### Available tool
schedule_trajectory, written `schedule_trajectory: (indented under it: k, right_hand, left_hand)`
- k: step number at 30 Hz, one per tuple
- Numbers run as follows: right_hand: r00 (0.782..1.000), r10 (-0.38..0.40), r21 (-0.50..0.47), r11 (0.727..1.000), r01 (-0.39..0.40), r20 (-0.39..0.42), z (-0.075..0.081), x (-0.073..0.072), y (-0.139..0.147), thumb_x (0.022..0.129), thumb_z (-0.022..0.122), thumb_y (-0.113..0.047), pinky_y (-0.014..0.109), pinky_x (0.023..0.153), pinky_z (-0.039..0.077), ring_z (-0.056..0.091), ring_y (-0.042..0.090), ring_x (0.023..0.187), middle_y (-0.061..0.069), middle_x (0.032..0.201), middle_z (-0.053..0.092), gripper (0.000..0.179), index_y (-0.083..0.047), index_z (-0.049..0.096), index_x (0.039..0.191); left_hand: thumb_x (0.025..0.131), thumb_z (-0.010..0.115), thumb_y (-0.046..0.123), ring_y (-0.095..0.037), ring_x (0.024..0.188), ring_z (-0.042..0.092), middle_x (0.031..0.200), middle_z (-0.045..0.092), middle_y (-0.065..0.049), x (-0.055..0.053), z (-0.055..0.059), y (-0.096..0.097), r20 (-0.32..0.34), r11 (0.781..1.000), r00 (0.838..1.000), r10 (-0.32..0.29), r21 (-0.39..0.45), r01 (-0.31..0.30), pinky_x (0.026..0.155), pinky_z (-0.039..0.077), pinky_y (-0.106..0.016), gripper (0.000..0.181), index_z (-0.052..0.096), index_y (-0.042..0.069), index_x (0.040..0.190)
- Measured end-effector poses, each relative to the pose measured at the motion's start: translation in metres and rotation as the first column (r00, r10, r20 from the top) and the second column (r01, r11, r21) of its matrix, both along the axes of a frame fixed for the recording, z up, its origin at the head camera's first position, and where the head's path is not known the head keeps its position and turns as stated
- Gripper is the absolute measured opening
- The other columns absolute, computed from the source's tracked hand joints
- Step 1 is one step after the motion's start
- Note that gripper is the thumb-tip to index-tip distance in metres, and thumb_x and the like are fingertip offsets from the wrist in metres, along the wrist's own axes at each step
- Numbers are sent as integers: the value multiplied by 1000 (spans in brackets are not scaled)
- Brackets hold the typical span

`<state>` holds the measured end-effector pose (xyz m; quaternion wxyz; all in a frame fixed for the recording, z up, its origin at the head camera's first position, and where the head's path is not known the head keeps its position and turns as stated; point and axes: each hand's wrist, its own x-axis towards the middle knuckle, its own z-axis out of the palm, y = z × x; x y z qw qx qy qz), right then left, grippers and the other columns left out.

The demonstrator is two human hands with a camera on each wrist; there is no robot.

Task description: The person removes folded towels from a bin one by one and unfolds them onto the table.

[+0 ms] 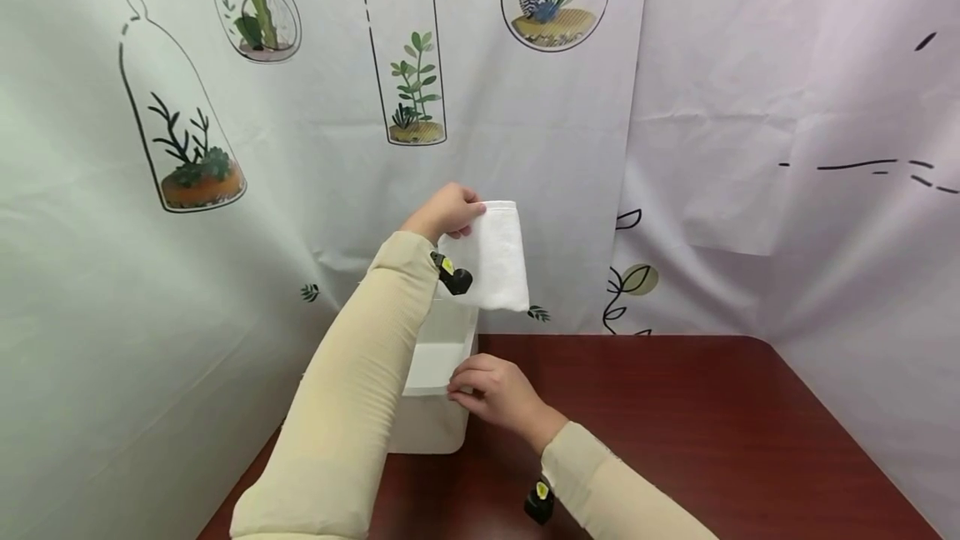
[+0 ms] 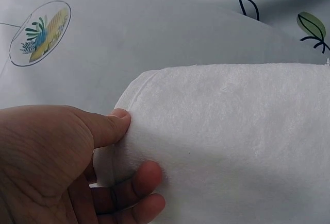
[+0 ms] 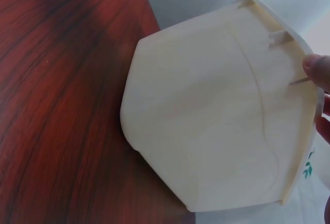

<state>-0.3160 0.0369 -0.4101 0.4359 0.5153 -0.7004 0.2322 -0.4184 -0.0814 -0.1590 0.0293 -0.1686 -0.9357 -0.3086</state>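
Note:
A folded white towel with a fuzzy pile hangs upright over the back part of a white plastic bin. My left hand pinches it by the upper left corner. In the left wrist view, the thumb of my left hand lies on the near face of the towel, close to a hemmed edge. Down at the bin's right front corner, my right hand holds the rim. The right wrist view shows the bin's outer wall, with thumb and fingers around the ribbed rim. My left forearm hides the bin's left side.
The bin stands on a dark red wood-grain table, toward its left edge. Behind and at both sides hangs a pale curtain printed with plants in glass jars.

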Motion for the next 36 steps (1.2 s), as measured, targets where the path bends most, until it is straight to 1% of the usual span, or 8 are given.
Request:
schedule_trajectory:
  k: [6, 10, 14, 17, 21, 27, 31, 36]
  right_hand:
    - [1000, -11, 18, 1000, 12, -4, 0, -2, -2, 76, 89, -12, 17, 85, 52, 67, 8, 90, -4, 94, 70, 17, -15, 77, 87]
    - [1000, 25, 28, 999, -26, 11, 0, -1, 2, 77, 88, -10, 18, 89, 52, 67, 10, 94, -2, 99, 70, 18, -14, 78, 91]
    - [998, 64, 36, 997, -65, 23, -1, 1, 8, 77, 88, -8, 20, 91, 52, 67, 12, 99, 0, 103, 70, 21, -12, 77, 95]
    - [997, 76, 43, 996, -77, 32, 0, 3, 12, 79, 86, -8, 20, 92, 51, 67, 12, 101, 2, 105, 70, 20, -12, 77, 96]
    - [995, 82, 43, 996, -85, 54, 2, 5, 17, 79, 86, -7, 19, 93, 51, 67, 12, 101, 2, 106, 70, 20, -11, 76, 97]
    - [995, 68, 57, 996, -72, 75, 4, 6, 29, 78, 86, -5, 22, 91, 53, 68, 14, 100, 4, 106, 72, 24, -8, 77, 99]
    - [996, 45, 69, 996, -50, 82, 6, 8, 39, 78, 87, -6, 24, 92, 53, 69, 16, 102, 4, 105, 73, 24, -9, 77, 100]
    - [996, 23, 52, 998, -27, 81, 11, 10, 55, 77, 87, -5, 26, 91, 54, 69, 17, 102, 2, 104, 73, 26, -10, 77, 100]
  left_hand:
    - [105, 56, 21, -11, 61, 54, 76, 56, -5, 2, 0, 3, 1, 1000, 1000, -16, 27, 16, 59, 49, -26, 21, 66, 3, 102]
    - [105, 56, 21, -11, 61, 54, 74, 55, -4, 5, 0, 5, -7, 999, 1000, -21, 32, 21, 60, 49, -26, 21, 66, 3, 101]
    - [105, 56, 22, -12, 61, 53, 72, 54, -4, 8, -1, 7, -15, 999, 1000, -18, 33, 18, 60, 49, -26, 22, 67, 3, 103]
    - [105, 56, 22, -13, 62, 53, 72, 54, -4, 9, -3, 8, -21, 999, 1000, -16, 33, 17, 60, 49, -26, 22, 67, 3, 104]
    - [105, 56, 21, -13, 62, 53, 72, 54, -4, 9, -8, 9, -29, 999, 999, -22, 38, 23, 60, 49, -26, 21, 66, 3, 102]
    - [104, 56, 20, -13, 61, 53, 69, 54, -5, 8, -18, 6, -37, 998, 999, -13, 66, 16, 59, 49, -25, 21, 66, 2, 100]
    - [104, 57, 20, -14, 62, 53, 73, 56, -6, 9, -24, 5, -41, 997, 999, -11, 81, 14, 59, 49, -25, 21, 66, 2, 102]
    - [105, 57, 20, -16, 65, 55, 77, 57, -8, 11, -31, 9, -38, 995, 999, -19, 97, 23, 60, 49, -26, 21, 67, 2, 103]
